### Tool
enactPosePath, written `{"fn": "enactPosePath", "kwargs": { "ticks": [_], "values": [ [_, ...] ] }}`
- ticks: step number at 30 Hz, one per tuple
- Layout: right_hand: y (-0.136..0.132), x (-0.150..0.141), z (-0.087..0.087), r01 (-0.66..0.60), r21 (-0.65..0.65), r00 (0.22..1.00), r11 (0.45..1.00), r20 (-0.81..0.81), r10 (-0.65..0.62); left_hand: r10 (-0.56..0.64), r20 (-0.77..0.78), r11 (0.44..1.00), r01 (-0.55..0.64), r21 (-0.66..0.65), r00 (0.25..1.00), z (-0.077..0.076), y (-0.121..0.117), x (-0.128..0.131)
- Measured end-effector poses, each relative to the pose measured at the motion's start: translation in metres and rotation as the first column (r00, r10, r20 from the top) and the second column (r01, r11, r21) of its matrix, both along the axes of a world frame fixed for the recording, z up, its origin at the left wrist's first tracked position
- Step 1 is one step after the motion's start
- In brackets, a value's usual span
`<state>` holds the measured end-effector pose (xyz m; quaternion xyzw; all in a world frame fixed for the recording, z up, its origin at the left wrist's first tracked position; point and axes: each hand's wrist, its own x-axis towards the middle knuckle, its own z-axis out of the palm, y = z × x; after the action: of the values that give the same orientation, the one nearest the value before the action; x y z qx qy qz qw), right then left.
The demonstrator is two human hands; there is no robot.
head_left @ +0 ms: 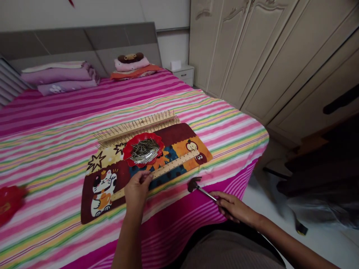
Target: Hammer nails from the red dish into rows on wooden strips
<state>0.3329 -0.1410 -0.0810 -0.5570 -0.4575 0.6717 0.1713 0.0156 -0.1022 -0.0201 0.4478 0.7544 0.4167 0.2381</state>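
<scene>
My right hand point(234, 206) is wrapped round the handle of a claw hammer point(206, 192), its dark head hanging over the bed's near edge. A narrow wooden strip point(175, 163) with a row of small nails or holes lies slantwise on a patterned mat point(165, 130). Over the strip's middle is my left hand point(137, 186), thumb and forefinger closed at its surface; whatever they pinch is too small to make out. Just beyond the strip, a red scalloped dish point(126, 151) holds a heap of nails point(144, 149).
Behind the dish lie wooden strips point(140, 127) bristling with nails that stick out. A second red dish point(9, 201) sits at the left edge. The striped bedspread point(224, 127) covers the bed. Folded bedding point(64, 78) is at the headboard, and a wardrobe point(238, 48) stands to the right.
</scene>
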Motion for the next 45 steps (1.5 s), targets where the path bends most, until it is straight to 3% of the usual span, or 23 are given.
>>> {"fn": "enactPosePath", "kwargs": {
  "ticks": [3,5,7,10,12,14,23,33,37,40,45],
  "values": [
    [0.0,0.001,-0.002,-0.009,0.002,1.0,1.0,-0.009,0.009,0.0,-0.088,0.999,0.003,0.036,0.996,-0.001,0.0,-0.001],
    [0.0,0.002,-0.003,-0.005,0.002,1.0,1.0,-0.004,0.005,0.014,-0.044,0.998,-0.012,0.057,0.999,-0.002,0.001,-0.003],
    [-0.001,0.002,-0.004,0.004,-0.001,1.0,1.0,0.009,-0.004,0.051,0.15,0.996,-0.061,0.063,0.987,-0.004,0.003,-0.002],
    [0.0,0.002,-0.004,0.005,-0.011,1.0,1.0,0.021,-0.005,0.08,0.485,0.99,-0.125,0.063,0.871,-0.008,0.008,0.002],
    [0.0,0.001,-0.004,0.001,-0.017,1.0,1.0,0.024,0.0,0.059,0.572,0.989,-0.128,0.08,0.818,-0.011,0.012,0.006],
    [0.0,0.001,-0.003,0.001,-0.018,1.0,1.0,0.024,-0.001,0.036,0.582,0.989,-0.111,0.095,0.812,-0.014,0.016,0.01],
    [-0.001,0.003,-0.007,0.001,-0.013,1.0,1.0,0.013,-0.001,0.007,0.444,0.998,-0.035,0.057,0.896,-0.021,0.023,0.011],
    [-0.002,0.001,-0.003,-0.013,0.014,1.0,1.0,0.026,0.013,-0.063,0.071,0.998,0.06,0.034,0.996,-0.026,0.027,0.01],
    [-0.007,-0.001,0.0,-0.054,0.139,0.999,0.989,0.011,0.053,-0.097,-0.119,0.99,0.108,0.09,0.988,-0.023,0.026,0.013],
    [-0.01,-0.008,0.015,-0.13,0.264,0.991,0.956,0.03,0.127,-0.105,-0.195,0.987,0.126,0.1,0.975,-0.025,0.026,0.013],
    [0.001,-0.038,0.063,-0.213,0.412,0.976,0.886,0.053,0.21,-0.101,-0.239,0.987,0.128,0.098,0.966,-0.029,0.026,0.014]
  ]
}}
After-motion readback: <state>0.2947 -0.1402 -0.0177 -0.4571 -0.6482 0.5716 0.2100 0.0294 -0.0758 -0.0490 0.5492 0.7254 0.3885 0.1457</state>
